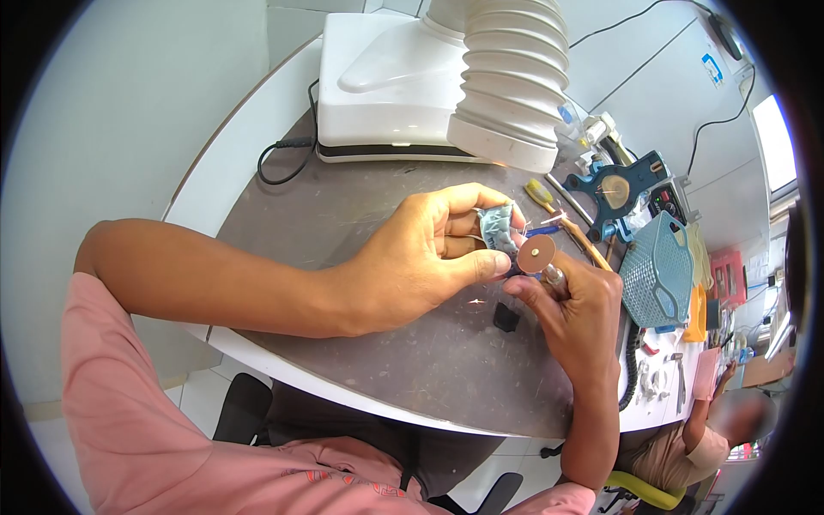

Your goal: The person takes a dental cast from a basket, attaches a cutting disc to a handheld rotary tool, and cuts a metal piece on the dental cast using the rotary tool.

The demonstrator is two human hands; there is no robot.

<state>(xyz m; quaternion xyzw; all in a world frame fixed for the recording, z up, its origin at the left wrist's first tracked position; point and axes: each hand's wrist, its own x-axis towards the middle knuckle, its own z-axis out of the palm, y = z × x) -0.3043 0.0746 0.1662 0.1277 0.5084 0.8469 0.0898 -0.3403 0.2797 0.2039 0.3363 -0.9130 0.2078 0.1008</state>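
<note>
Between the fingertips and thumb of my left hand (425, 249) is a small blue-grey dental piece (497, 228), curved and ridged like a row of teeth. My right hand (575, 305) is closed around a rotary handpiece (556, 280) with a round brown disc (536, 254) at its tip. The disc stands beside the dental piece, close to my left thumb; I cannot tell whether they touch. A small black chunk (506, 318) lies on the grey worktop (386, 369) below my hands.
A white dust extractor (390, 94) with a ribbed hose (513, 77) stands behind my hands. To the right are a yellow brush (539, 194), a blue articulator-like frame (614, 190) and a blue basket (659, 270). Another person (699, 446) sits at the far right.
</note>
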